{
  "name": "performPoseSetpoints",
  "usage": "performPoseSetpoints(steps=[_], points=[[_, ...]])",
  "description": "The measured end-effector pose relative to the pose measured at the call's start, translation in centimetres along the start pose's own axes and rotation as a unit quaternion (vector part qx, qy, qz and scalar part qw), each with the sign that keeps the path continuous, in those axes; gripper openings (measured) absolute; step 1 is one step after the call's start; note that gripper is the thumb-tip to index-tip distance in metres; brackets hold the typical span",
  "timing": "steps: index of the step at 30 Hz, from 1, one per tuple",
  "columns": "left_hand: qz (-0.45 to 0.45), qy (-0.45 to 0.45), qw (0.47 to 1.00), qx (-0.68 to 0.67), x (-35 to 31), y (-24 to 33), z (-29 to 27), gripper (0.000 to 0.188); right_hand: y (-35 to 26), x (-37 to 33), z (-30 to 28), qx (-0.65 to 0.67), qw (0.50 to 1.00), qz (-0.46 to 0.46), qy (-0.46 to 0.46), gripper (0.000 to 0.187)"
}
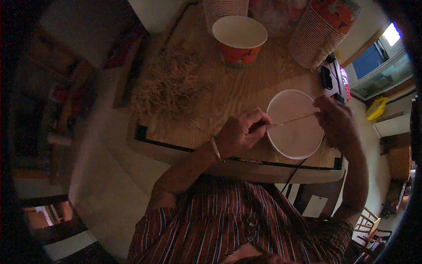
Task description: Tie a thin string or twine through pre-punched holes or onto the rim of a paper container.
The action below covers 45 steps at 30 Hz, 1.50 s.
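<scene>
A thin, brownish root-like strand (293,119) is stretched between my two hands. My left hand (244,131), with a bangle on its wrist, pinches one end between thumb and fingers. The other end is in the closed fingers of my right hand (336,121). Under the strand is a round white tub (295,143), its mouth facing up near the table's front edge. My right hand overlaps the tub's right rim; whether it touches the rim I cannot tell. To the left lies a loose tangled heap of similar strands (171,86).
On the wooden table (237,94), a red paper tub (239,55) with a pale inside stands farther back. Stacks of nested tubs (314,37) rise at the back right and back middle (220,9). A dark-and-white device (332,77) sits at the right edge. A cable (293,174) hangs off the front.
</scene>
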<state>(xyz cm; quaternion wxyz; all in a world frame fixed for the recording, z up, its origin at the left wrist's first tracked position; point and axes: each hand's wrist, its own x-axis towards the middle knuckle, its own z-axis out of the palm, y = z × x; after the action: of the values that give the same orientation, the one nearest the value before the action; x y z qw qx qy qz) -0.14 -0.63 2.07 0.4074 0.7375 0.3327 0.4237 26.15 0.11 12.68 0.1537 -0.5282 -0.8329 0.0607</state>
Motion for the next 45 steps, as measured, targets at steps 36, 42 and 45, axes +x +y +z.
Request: performPoseSetpoints(steps=[36, 42, 45], points=[[-0.063, 0.062, 0.993, -0.072, -0.1, -2.3, 2.1, 0.016, 2.4, -1.2, 4.6, 0.020, 0.985, -0.132, -0.107, 0.028], [-0.045, 0.053, 0.996, -0.057, 0.5, -2.5, 2.4, 0.018, -0.8, 1.2, 5.3, 0.118, 0.991, -0.055, -0.016, 0.046], [-0.063, 0.019, 0.989, -0.132, 1.0, -2.9, 2.7, 0.016, 2.5, 1.8, 11.1, 0.170, 0.979, -0.112, -0.014, 0.057]])
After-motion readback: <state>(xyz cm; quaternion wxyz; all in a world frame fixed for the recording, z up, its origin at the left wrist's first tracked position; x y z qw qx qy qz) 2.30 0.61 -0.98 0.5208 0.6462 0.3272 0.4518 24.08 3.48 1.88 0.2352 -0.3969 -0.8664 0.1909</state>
